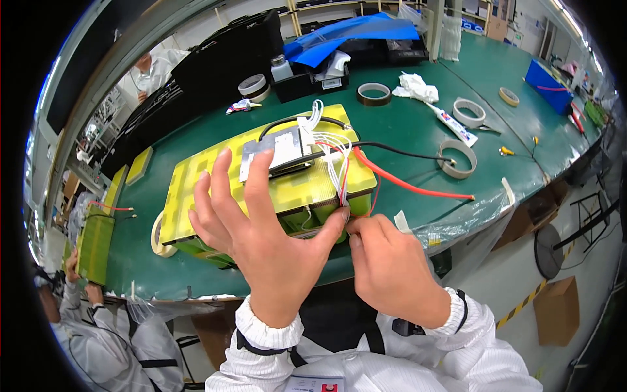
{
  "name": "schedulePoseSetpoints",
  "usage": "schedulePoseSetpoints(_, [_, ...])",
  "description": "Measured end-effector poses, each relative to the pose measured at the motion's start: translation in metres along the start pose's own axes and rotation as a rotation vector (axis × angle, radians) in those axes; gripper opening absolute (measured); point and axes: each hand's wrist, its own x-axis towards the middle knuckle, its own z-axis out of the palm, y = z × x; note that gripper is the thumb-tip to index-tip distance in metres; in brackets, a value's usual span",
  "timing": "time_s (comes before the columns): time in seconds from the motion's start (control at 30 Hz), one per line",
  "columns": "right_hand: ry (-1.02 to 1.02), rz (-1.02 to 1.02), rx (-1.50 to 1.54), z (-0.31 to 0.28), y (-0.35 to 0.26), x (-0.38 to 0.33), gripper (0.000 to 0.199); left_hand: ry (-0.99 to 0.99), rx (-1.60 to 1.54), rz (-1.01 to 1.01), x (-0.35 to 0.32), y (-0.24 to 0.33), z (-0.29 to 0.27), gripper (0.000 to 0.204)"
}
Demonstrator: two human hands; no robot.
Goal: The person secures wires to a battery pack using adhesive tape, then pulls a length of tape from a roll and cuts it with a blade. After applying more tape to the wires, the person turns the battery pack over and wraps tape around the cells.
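Note:
A battery pack [215,163] with yellow sheeting on top and green cells at its side lies in front of me. On it sits a silver circuit board module [277,149], from which thin white wires [336,160] run down the front edge. My left hand [261,235] spreads its fingers over the pack, fingertips by the module, thumb pressed at the lower end of the wires. Close against that thumb, my right hand [392,261] has its fingers curled in a pinch, hiding what they grip. A thick red cable [418,190] and a black cable [405,149] stretch rightward.
On the green table [411,121] are tape rolls [373,94], a glue tube [454,124], crumpled tissue [416,87] and a black bin [297,85]. A blue box [547,86] stands far right. At left, a co-worker's hands hold another pack [95,245].

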Motion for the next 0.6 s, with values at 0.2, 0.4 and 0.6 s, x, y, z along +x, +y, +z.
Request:
schedulePoseSetpoints(0.2, [0.065, -0.176, 0.176, -0.047, 0.015, 0.023, 0.016, 0.042, -0.002, -0.072, -0.010, -0.002, 0.002, 0.089])
schedulePoseSetpoints(0.4, [0.156, -0.378, 0.123, -0.043, 0.019, 0.061, 0.023, 0.022, -0.015, -0.129, -0.009, 0.010, 0.004, 0.084])
schedulePoseSetpoints(0.6, [0.195, -0.290, 0.178, -0.053, 0.005, 0.043, 0.017, 0.002, -0.015, -0.164, -0.013, 0.007, 0.004, 0.081])
